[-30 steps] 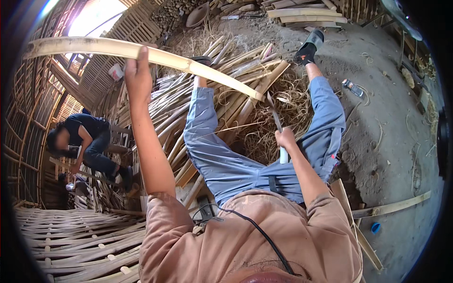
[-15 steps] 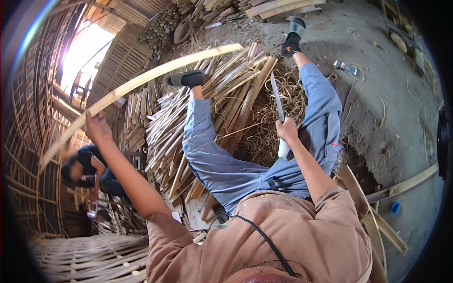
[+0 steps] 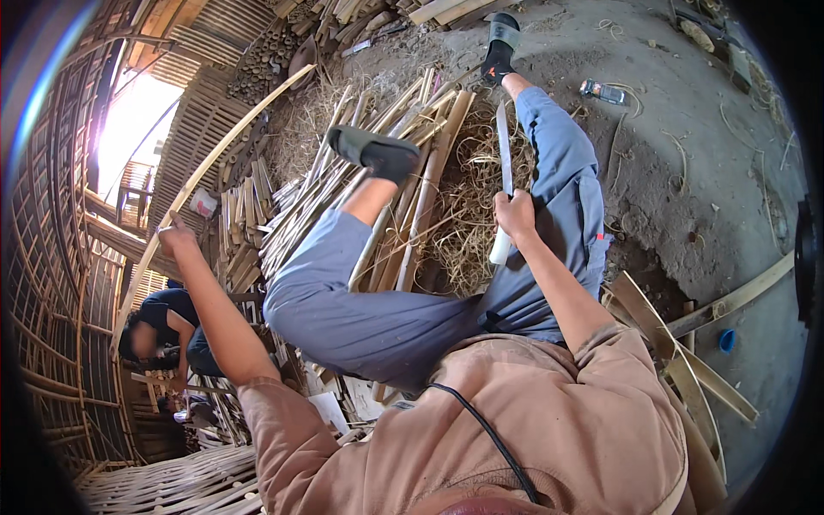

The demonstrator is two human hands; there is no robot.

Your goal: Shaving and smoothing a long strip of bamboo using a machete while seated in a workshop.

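Creased brown shirt cloth (image 3: pixel 549 412) lies nearest, then smooth blue-grey trousers (image 3: pixel 369 322). The hands are well apart: the right hand (image 3: pixel 515 216) is clasped around the pale, rounded handle of a knife (image 3: pixel 504 150), its narrow, straight metal blade pointing away. The left hand (image 3: pixel 178 237) grips a long, gently bowed bamboo strip (image 3: pixel 209 161), raised at the left. Farther out are thin, curly shavings (image 3: pixel 476 193), a pile of straight split bamboo (image 3: pixel 436 176) and a slatted lattice wall (image 3: pixel 56 232).
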